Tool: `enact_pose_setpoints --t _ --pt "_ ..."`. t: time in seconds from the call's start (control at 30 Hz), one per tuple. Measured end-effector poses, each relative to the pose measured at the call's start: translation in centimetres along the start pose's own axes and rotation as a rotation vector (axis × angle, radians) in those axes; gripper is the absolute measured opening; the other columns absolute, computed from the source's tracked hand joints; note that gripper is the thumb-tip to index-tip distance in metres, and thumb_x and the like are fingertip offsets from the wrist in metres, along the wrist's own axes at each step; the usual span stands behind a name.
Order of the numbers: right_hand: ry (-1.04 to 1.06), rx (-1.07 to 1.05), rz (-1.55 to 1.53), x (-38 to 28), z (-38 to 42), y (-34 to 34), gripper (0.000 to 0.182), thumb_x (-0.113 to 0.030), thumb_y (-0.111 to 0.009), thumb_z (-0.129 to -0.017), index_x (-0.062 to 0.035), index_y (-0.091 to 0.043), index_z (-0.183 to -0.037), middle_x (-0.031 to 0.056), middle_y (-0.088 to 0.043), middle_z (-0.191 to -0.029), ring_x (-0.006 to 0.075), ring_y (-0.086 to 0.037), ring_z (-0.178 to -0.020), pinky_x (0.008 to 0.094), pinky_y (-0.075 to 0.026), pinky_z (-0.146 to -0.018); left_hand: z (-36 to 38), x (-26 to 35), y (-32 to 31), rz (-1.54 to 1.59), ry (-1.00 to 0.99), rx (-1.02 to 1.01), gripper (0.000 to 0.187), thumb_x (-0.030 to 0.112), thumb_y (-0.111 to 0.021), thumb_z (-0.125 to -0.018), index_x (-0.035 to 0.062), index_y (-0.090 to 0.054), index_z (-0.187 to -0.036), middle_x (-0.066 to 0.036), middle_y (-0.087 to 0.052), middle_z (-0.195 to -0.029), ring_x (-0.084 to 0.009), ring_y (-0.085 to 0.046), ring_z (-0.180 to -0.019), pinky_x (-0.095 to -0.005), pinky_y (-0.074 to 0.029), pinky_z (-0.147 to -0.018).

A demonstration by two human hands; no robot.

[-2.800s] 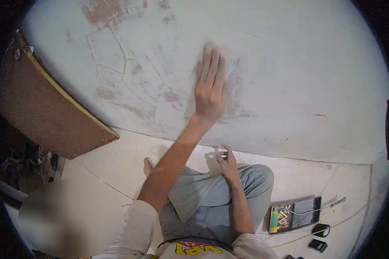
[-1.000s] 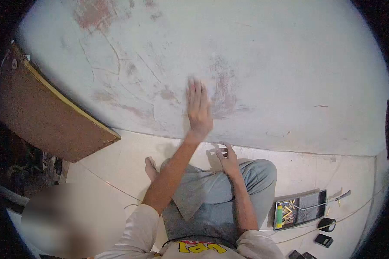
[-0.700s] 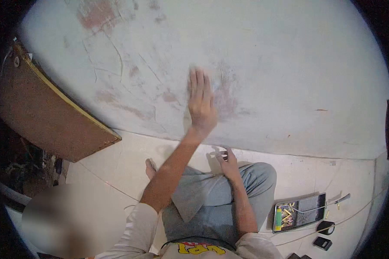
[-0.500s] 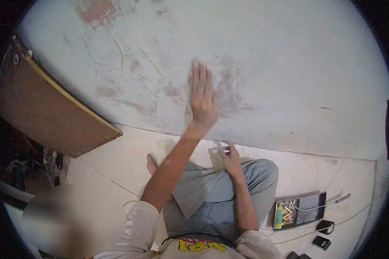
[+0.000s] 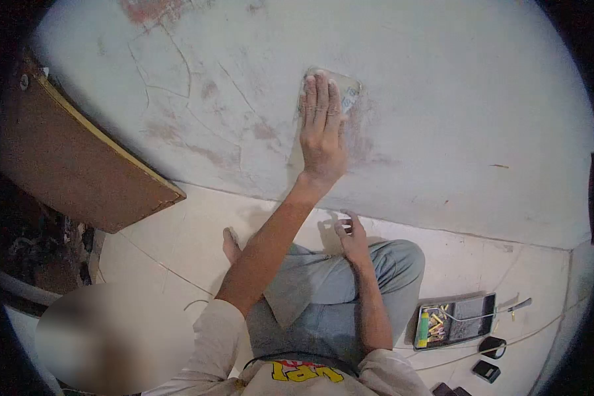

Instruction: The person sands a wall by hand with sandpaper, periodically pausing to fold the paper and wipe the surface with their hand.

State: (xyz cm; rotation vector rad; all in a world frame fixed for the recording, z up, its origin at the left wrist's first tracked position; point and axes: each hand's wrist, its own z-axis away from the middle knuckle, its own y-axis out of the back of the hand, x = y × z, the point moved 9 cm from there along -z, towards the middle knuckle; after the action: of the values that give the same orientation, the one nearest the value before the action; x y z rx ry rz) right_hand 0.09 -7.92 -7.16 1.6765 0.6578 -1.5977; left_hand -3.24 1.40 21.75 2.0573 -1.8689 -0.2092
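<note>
My left hand point(image 5: 321, 135) lies flat on the pale, cracked wall point(image 5: 442, 99), fingers pointing up. It presses a small grey sheet, like sandpaper point(image 5: 347, 90), against a reddish worn patch; only the sheet's top right corner shows past my fingers. My right hand point(image 5: 351, 235) rests on my bent knee in grey trousers point(image 5: 323, 297), fingers apart and holding nothing. I sit on the tiled floor close to the wall.
A brown wooden board point(image 5: 79, 165) leans at the left. A dark tray point(image 5: 454, 320) with a roller and several yellow bits lies on the floor at the right, small dark objects point(image 5: 488, 369) beside it. My bare foot point(image 5: 230, 243) is near the wall's base.
My left hand has slid up and down over the worn patch and now sits higher and a little to the right, with the sheet's corner showing. My right hand stayed on the knee.
</note>
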Motion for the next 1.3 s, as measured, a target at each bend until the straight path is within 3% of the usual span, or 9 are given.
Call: enact_pose_setpoints --t 0.23,0.4,0.47,0.6,0.8,0.93,1.03,1.13,1.3 --pt "-0.018 -0.034 -0.004 -0.9 0.2 0.1 0.041 -0.018 -0.06 -0.089 -0.0043 -0.048 -0.125 0.0149 -0.062 -0.097 0.0201 -0.059 -0.081 0.033 -0.048 -0.071 13.9 -1.1 -4.1 0.069 0.128 -0.211 0.05 0.0 -0.045 -0.086 -0.009 -0.036 -0.135 -0.027 -0.028 -0.144 -0.0446 -0.022 -0.135 -0.0548 -0.02 -0.11" --pt "-0.01 -0.042 0.005 0.3 0.0 0.1 0.041 -0.018 -0.06 -0.089 -0.0043 -0.047 -0.125 0.0155 -0.061 -0.099 0.02 -0.059 -0.081 0.0331 -0.048 -0.071 5.7 -0.9 -1.9 -0.006 0.073 -0.005 0.051 -0.001 -0.046 -0.086 -0.0099 -0.036 -0.135 -0.026 -0.027 -0.145 -0.0442 -0.022 -0.135 -0.0539 -0.019 -0.11" --pt "-0.011 -0.039 -0.045 0.3 0.1 -0.1 0.042 -0.018 -0.06 -0.088 -0.0046 -0.047 -0.126 0.0153 -0.062 -0.1 0.0209 -0.059 -0.082 0.0332 -0.048 -0.072 -3.1 0.8 1.5 -0.073 0.004 0.108 0.046 0.01 -0.033 -0.097 -0.0067 -0.028 -0.139 -0.025 -0.023 -0.147 -0.0429 -0.017 -0.137 -0.0512 -0.016 -0.112" --pt "-0.021 -0.014 -0.048 -0.6 0.3 0.2 0.042 -0.018 -0.06 -0.087 -0.0046 -0.048 -0.125 0.0154 -0.062 -0.098 0.0213 -0.06 -0.083 0.0334 -0.049 -0.072 -0.5 -0.2 0.7 -0.083 -0.026 0.039 0.047 0.011 -0.033 -0.097 -0.0072 -0.026 -0.14 -0.025 -0.022 -0.147 -0.0433 -0.017 -0.137 -0.052 -0.017 -0.111" --pt "-0.039 -0.023 0.008 -0.3 0.1 0.1 0.041 -0.016 -0.06 -0.086 -0.0047 -0.048 -0.124 0.0162 -0.062 -0.096 0.021 -0.06 -0.081 0.0324 -0.048 -0.072 15.8 -1.5 -4.4 0.048 0.148 -0.27 0.049 0.007 -0.034 -0.095 -0.0117 -0.023 -0.139 -0.032 -0.017 -0.146 -0.0485 -0.014 -0.136 -0.0553 -0.016 -0.11" --pt "-0.02 -0.029 -0.023 0.7 -0.1 -0.1 0.042 -0.016 -0.06 -0.086 -0.0048 -0.048 -0.124 0.0161 -0.062 -0.097 0.0208 -0.06 -0.081 0.032 -0.048 -0.071 11.8 -1.3 -4.1 -0.017 0.084 -0.177 0.049 0.01 -0.032 -0.097 -0.0094 -0.021 -0.141 -0.03 -0.016 -0.147 -0.0472 -0.011 -0.137 -0.0543 -0.014 -0.111" --pt "-0.017 -0.002 0.022 -0.3 0.3 0.3 0.042 -0.017 -0.06 -0.087 -0.0041 -0.048 -0.125 0.0158 -0.062 -0.098 0.0205 -0.06 -0.081 0.0318 -0.048 -0.071 3.2 -0.5 -1.4 -0.071 -0.019 -0.044 0.05 0.015 -0.03 -0.099 -0.0066 -0.018 -0.142 -0.028 -0.015 -0.148 -0.0448 -0.009 -0.138 -0.0529 -0.015 -0.111" --pt "-0.041 -0.032 0.0 0.1 0.3 -0.1 0.042 -0.018 -0.059 -0.088 -0.0027 -0.047 -0.125 0.016 -0.062 -0.099 0.0213 -0.06 -0.082 0.0321 -0.048 -0.072 -0.5 0.3 -0.2 -0.082 0.018 0.039 0.05 0.016 -0.03 -0.099 -0.0067 -0.019 -0.142 -0.027 -0.015 -0.149 -0.0441 -0.01 -0.138 -0.0521 -0.015 -0.112" --pt "-0.004 0.014 -0.013 0.1 0.0 0.4 0.039 -0.018 -0.059 -0.089 -0.0041 -0.049 -0.123 0.016 -0.063 -0.096 0.0218 -0.06 -0.081 0.0312 -0.048 -0.071 11.2 -1.7 -4.3 0.004 0.051 -0.124 0.047 0.012 -0.03 -0.098 -0.0083 -0.025 -0.14 -0.028 -0.016 -0.148 -0.0472 -0.011 -0.137 -0.0565 -0.014 -0.11"
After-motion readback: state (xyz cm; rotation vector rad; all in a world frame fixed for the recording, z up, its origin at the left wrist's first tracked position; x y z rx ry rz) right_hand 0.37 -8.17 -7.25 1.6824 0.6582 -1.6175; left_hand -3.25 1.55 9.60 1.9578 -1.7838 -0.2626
